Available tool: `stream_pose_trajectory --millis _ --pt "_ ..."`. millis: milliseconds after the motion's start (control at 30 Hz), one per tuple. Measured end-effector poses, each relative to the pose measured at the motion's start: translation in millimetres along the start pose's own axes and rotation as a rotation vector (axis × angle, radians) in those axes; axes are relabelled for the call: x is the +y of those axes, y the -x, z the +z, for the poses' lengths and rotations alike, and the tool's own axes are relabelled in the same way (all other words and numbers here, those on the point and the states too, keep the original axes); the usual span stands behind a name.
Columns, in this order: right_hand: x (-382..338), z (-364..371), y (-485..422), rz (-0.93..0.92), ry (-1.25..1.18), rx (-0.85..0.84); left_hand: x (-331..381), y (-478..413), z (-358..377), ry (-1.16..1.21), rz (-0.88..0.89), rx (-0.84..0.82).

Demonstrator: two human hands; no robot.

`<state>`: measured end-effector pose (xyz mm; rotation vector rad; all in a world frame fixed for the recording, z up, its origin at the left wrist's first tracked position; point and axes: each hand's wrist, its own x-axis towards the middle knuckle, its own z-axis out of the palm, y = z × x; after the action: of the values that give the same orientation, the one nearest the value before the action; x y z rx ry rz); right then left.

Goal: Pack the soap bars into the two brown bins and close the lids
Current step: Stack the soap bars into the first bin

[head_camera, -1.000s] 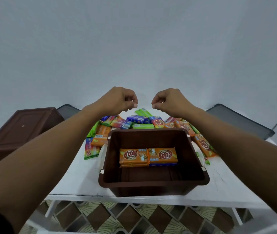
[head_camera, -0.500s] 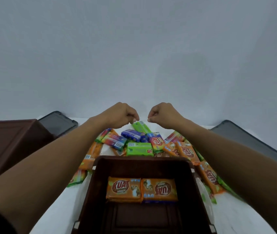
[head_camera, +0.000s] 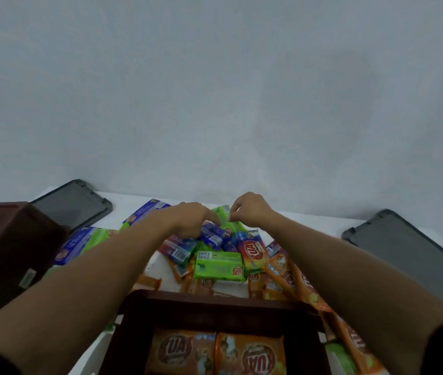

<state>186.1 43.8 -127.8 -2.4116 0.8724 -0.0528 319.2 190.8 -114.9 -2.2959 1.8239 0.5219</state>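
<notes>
Over the heap of wrapped soap bars (head_camera: 216, 262) at the far side of the white table (head_camera: 131, 203), both of the person's hands are reaching in. The left hand (head_camera: 192, 221) is curled down onto a blue bar (head_camera: 213, 235) at the top of the pile, fingers bent around it, though I cannot tell whether it is truly gripped or only touched. The right hand (head_camera: 250, 209) hangs just above a green bar (head_camera: 224, 213), thumb and fingers pinched narrow, with nothing clearly held. To my eye the step is fetching the next bars, and it would go best if each hand took one bar by its long edges, lifted it clear of the loose wrappers around it, and laid it flat beside the two orange bars (head_camera: 216, 354) already lying side by side in the open brown bin (head_camera: 215, 301) nearest the person. Slippery wrappers piled crosswise could slide or drag a neighbour along. The second brown bin (head_camera: 6, 247) sits at the left, and its opening is not visible. Two dark grey lids (head_camera: 73, 204) lie flat on the table, one far left, one far right (head_camera: 409, 247). Behind it all stands a plain pale wall (head_camera: 215, 90).
</notes>
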Motion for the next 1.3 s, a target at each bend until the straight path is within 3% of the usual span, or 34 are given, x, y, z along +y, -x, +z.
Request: stream_pose_trajectory --millis 300,433,567,800,900,1033,1300 --pt "-7.1 28.0 -22.8 0.157 0.1 -0.056 -2.7 -16.8 5.9 -0.068 0.049 -0.099" --pt "-5.3 30.9 -28.7 0.245 -0.032 -0.107 -6.2 -20.1 6.3 -0.035 0.062 -0.087" --pt "-0.2 29.1 -29.9 0.321 -0.315 -0.135 -7.3 -15.8 4.9 0.004 0.077 -0.008" --pt "-6.4 -3.6 -9.8 0.216 -0.667 -0.135 -3.3 22.1 -23.2 0.567 0.033 0.16" --pt "-13.0 -22.5 13.8 0.168 -0.992 -0.188 -3.7 39.5 -31.6 0.913 -0.018 0.201" --pt "-17.5 -39.2 49.0 0.086 -1.371 -0.39 1.7 69.3 -41.0 1.34 -0.017 0.07" --pt "-41.5 -55.3 138.4 -0.084 -1.113 -0.515 21.5 126.9 -31.3 1.362 0.143 -0.221"
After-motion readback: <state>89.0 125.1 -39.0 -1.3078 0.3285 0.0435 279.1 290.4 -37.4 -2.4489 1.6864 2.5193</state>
